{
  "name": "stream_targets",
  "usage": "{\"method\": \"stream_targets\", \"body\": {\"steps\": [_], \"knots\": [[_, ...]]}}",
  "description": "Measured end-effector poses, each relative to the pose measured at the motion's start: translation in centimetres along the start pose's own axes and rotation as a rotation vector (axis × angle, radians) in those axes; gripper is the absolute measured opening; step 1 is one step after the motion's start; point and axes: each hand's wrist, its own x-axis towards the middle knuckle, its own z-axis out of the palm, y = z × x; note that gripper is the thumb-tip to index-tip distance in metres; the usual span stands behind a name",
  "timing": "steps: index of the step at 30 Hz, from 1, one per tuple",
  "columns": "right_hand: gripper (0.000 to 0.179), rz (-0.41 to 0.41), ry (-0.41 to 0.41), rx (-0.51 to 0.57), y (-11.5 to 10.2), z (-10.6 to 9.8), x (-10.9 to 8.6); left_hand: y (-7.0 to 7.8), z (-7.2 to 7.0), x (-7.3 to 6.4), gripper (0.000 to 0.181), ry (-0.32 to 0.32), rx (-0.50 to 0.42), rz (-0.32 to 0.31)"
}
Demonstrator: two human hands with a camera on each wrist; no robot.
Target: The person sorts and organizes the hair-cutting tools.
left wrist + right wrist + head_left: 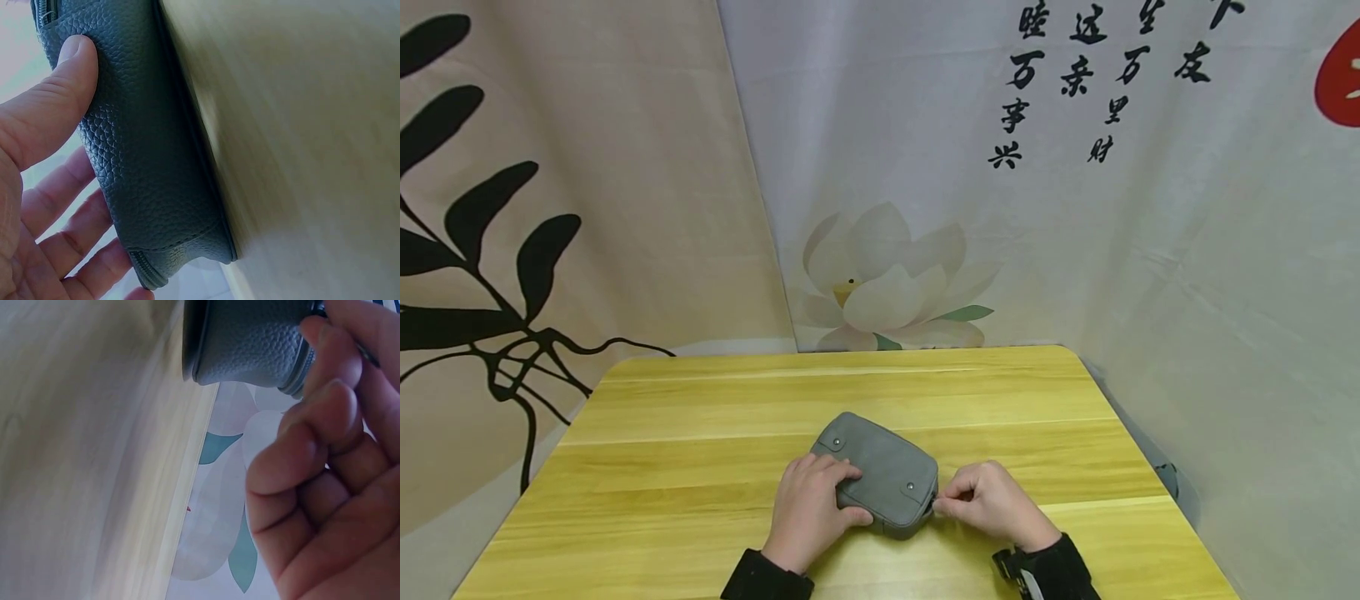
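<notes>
A grey pebbled-leather zip pouch (883, 467) with two snap studs on its upper face lies at a slant on the wooden table. My left hand (808, 504) holds its near left part, fingers over the upper face and thumb against the side. In the left wrist view the thumb (75, 78) presses the leather just below a zipper end. At the pouch's right end, my right hand (992, 502) pinches the zipper pull between thumb and forefinger. A dark bit of the pull (369, 355) shows between those fingers in the right wrist view; the rest is hidden.
The yellow wood-grain table (700, 417) has rounded far corners. Behind it hangs a pale curtain (880, 125) with a lotus print and dark lettering. Another curtain with black leaves (490, 208) hangs at the left. A dark band with a buckle (1015, 567) sits at my right wrist.
</notes>
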Motion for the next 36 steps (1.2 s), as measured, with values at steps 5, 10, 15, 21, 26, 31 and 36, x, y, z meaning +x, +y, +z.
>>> {"method": "stream_targets", "body": {"steps": [5, 10, 15, 21, 26, 31, 36], "knots": [[0.009, -0.023, 0.009, -0.01, 0.0, 0.1, 0.0, 0.0, 0.1, 0.0, 0.056, 0.009, -0.001, -0.002], [0.01, -0.022, 0.016, -0.021, -0.2, 0.2, 0.0, 0.0, 0.1, -0.1, 0.056, 0.021, -0.007, 0.002], [0.013, -0.041, 0.02, -0.04, -0.4, 0.2, 0.0, 0.0, 0.2, -0.1, 0.056, 0.024, -0.005, 0.005], [0.012, -0.062, 0.002, -0.053, -0.9, 0.3, 0.0, 0.1, 0.1, -0.1, 0.056, 0.022, -0.004, -0.002], [0.012, -0.123, -0.031, -0.051, -1.2, 0.7, 0.0, 0.1, 0.1, -0.1, 0.056, 0.024, -0.003, 0.0], [0.016, -0.173, -0.041, -0.05, -1.6, 1.2, 0.1, 0.2, 0.0, 0.0, 0.056, 0.011, 0.002, -0.01], [0.019, -0.17, -0.068, -0.036, -2.3, 1.6, 0.1, 0.4, -0.1, 0.1, 0.056, -0.003, 0.005, -0.013]]}}
